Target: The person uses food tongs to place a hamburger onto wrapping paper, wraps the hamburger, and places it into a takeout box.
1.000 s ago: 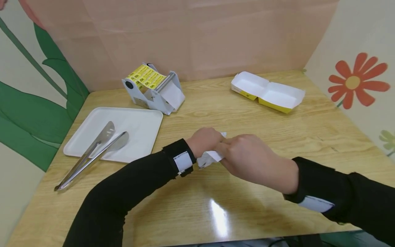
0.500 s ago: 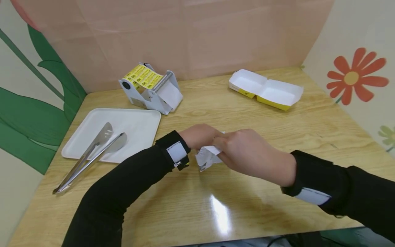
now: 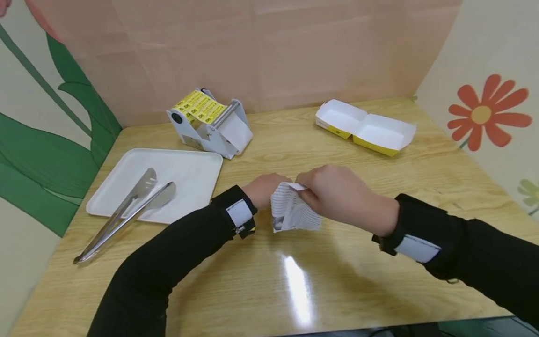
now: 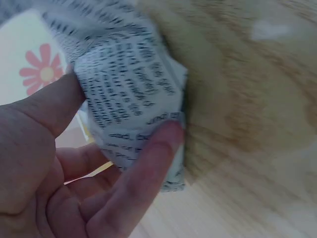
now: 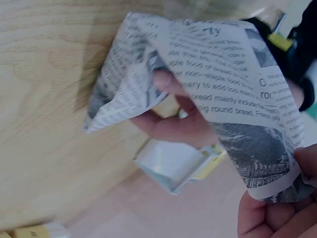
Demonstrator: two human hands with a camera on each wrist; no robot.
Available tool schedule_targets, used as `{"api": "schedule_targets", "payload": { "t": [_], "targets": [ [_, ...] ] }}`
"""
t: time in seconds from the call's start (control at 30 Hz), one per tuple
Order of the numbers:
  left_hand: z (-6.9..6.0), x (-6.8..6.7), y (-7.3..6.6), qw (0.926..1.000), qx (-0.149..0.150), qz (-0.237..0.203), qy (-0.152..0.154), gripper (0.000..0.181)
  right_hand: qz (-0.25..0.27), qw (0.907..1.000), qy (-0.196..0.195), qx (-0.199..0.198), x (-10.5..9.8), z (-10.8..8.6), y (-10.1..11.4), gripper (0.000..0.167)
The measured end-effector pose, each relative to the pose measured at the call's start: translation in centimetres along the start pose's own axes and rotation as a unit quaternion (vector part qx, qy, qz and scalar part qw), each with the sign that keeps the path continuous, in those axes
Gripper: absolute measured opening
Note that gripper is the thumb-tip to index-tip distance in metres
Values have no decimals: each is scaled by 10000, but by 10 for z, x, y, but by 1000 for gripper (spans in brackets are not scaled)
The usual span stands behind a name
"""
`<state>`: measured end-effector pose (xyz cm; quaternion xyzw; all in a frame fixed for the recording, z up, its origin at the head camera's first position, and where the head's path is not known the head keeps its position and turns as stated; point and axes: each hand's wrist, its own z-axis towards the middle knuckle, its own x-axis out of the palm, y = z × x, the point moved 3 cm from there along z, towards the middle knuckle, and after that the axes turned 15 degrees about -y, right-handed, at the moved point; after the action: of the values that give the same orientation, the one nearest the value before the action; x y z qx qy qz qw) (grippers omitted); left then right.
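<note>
Newsprint-patterned paper [image 3: 294, 213] is held above the table between the two hands. In the left wrist view the left hand [image 4: 84, 163] grips the folded, bulky part of the paper [image 4: 129, 84], thumb on one side and fingers on the other. The right hand [image 3: 343, 196] pinches an edge of the sheet; in the right wrist view its thumb and fingers [image 5: 272, 213] hold a corner of the paper [image 5: 223, 79], which spreads out as a flap. Whether anything lies inside the paper cannot be told.
A white tray [image 3: 181, 168] stands at left with metal tongs [image 3: 122, 213] lying across its front edge. Behind it is a label dispenser [image 3: 210, 121] with yellow labels. An unfolded white and yellow box [image 3: 366, 126] lies at the back right.
The right hand has lifted and drawn a corner of the paper, so more of the printed sheet now shows between the hands. The left hand has moved slightly left. Tray, dispenser and box stay put.
</note>
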<state>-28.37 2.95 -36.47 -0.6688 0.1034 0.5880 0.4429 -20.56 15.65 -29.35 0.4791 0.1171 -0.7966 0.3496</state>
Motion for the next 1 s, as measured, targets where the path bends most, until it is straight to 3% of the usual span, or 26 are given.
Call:
{"api": "schedule_targets", "payload": {
  "t": [0.23, 0.33, 0.47, 0.63, 0.87, 1.0],
  "targets": [
    [-7, 5, 6, 9978, -155, -392, -505, 25, 186, 9976, 232, 621, 11, 12, -21, 25],
    [-8, 8, 6, 9978, -20, -30, -665, 19, 196, 9953, 304, 903, 17, 17, -30, 24],
    [-7, 12, 4, 9955, 133, 685, -644, 12, 154, 9899, 426, 1343, 29, 21, -45, 29],
    [-4, 12, 1, 9944, -71, 898, -556, 10, -24, 9827, 657, 1732, 45, 21, -60, 31],
    [-2, 11, -1, 9936, -494, 853, -556, 8, -413, 9839, 649, 1612, 67, 22, -70, 30],
    [-2, 13, -1, 9904, -526, 1078, -687, 7, -624, 9878, 439, 1361, 81, 16, -69, 24]
  ]
}}
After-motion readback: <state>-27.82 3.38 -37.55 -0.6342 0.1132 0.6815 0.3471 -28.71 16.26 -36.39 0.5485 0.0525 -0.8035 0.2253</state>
